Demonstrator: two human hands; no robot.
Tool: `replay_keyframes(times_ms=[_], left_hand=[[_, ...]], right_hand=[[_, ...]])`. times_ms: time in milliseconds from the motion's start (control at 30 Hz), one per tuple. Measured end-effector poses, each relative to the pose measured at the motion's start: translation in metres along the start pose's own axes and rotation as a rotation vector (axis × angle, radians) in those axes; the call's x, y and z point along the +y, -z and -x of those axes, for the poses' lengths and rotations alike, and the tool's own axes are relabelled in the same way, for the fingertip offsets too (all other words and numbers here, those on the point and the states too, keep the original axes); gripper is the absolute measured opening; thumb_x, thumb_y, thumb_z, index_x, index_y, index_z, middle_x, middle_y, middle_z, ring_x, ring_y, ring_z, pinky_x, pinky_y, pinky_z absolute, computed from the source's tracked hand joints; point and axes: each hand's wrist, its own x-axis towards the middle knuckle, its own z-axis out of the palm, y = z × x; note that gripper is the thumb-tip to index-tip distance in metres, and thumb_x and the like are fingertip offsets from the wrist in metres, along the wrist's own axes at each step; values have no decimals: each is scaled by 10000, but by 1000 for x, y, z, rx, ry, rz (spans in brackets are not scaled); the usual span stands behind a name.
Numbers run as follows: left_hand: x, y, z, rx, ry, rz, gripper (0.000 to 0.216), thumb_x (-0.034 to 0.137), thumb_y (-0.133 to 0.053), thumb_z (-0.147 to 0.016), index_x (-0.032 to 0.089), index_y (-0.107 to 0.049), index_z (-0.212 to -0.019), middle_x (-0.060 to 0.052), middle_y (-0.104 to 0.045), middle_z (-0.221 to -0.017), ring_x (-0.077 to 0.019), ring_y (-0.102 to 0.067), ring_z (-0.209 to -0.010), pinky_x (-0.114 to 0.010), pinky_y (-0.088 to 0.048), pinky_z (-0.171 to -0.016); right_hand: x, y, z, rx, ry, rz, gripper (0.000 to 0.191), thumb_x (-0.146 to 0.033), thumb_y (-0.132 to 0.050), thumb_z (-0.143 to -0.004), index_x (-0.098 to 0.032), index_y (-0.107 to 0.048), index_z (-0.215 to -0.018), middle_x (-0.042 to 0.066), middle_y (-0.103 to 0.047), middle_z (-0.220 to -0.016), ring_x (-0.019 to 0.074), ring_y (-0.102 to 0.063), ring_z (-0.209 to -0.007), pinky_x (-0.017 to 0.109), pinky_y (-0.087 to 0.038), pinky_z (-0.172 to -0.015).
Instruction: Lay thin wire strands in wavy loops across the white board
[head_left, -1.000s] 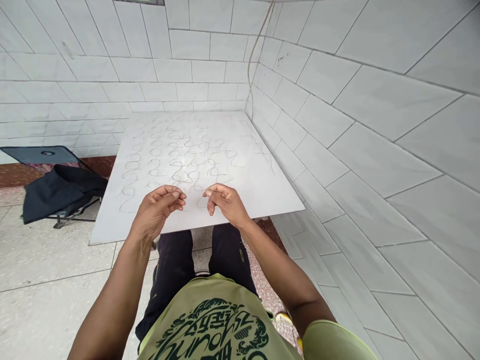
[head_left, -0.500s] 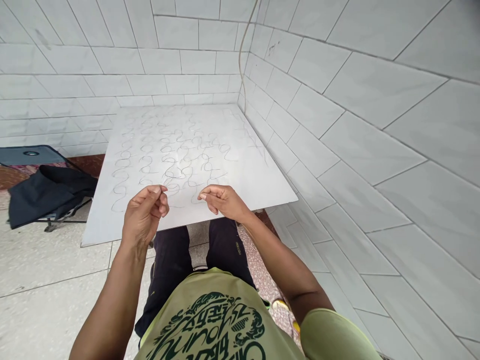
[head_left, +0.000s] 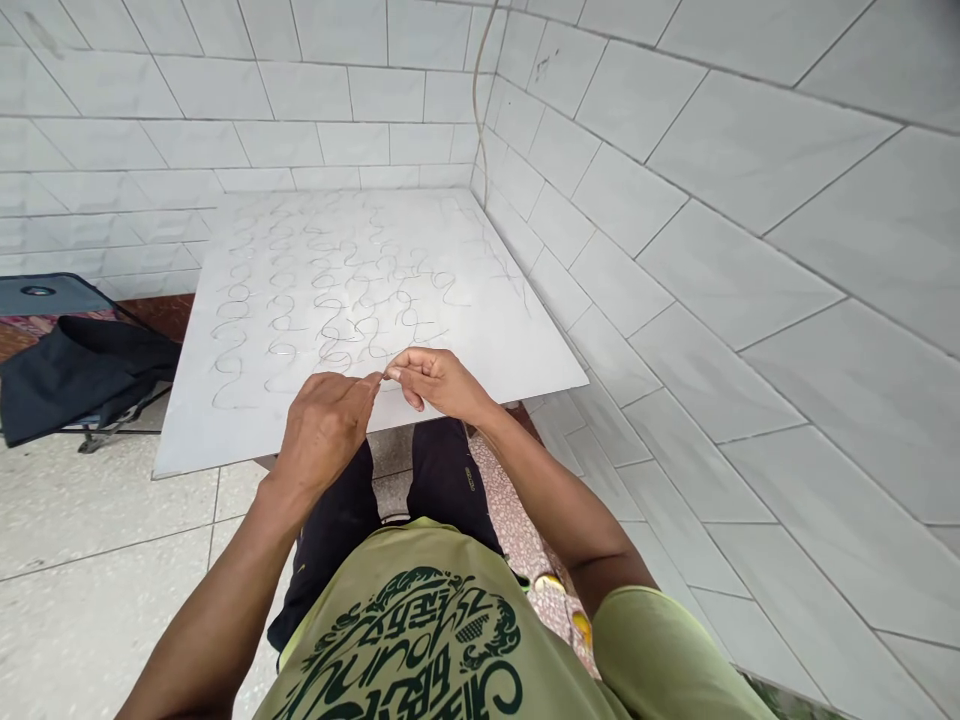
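Right hand (head_left: 431, 380) pinched, contents unclear, left hand (head_left: 330, 415) grip untellable, both meeting near thin curls (head_left: 332, 325), apparently fine fingerwork, next needing steadiness.

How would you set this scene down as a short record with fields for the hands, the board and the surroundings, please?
Left hand: back upward, fingertips beside the right hand's
Right hand: thumb and forefinger pinched together
Held item: too small to tell
Surface: white board, under the hands
On surface: rows of thin curved strands
Left side: folding chair with dark cloth
Behind and right: tiled walls
Corner: pale cable
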Motion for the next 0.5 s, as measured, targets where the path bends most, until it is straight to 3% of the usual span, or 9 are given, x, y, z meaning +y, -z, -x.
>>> replay_keyframes(times_ms=[100, 200, 400, 500], left_hand=[[-2, -4, 1, 4, 35, -3, 275, 313, -483, -1033, 245, -745, -1082, -86, -723, -846, -274, -659, -839, -425, -468, -856], [0, -7, 1, 42, 97, 0, 286, 321, -474, -1032, 237, -737, -1107, -96, -734, -885, -271, -661, -831, -398, -464, -798], [-1, -16, 4, 98, 145, 38, 294, 312, -463, -1038, 221, -720, -1148, -108, -746, -919, -273, -677, -862, -386, -473, -799], [-2, -18, 5, 125, 164, 68, 285, 324, -483, -1032, 227, -720, -1157, -101, -745, -916, -270, -683, -874, -382, -480, -812]], right_hand=[[3, 1, 4, 60, -3, 21, 265, -453, -625, -960, -190, -648, -977, -59, -584, -590, 102, -520, -530, 225, -435, -552], [8, 0, 9, 108, 2, 62, 227, -407, -621, -954, -196, -669, -1023, -56, -595, -617, 111, -550, -566, 234, -464, -590], [13, -8, 11, 211, 38, 196, 226, -394, -609, -956, -206, -692, -1052, -48, -592, -641, 120, -556, -591, 244, -447, -605], [12, -12, 9, 271, 58, 273, 232, -417, -646, -941, -215, -697, -1044, -14, -664, -754, 140, -601, -670, 256, -472, -642]])
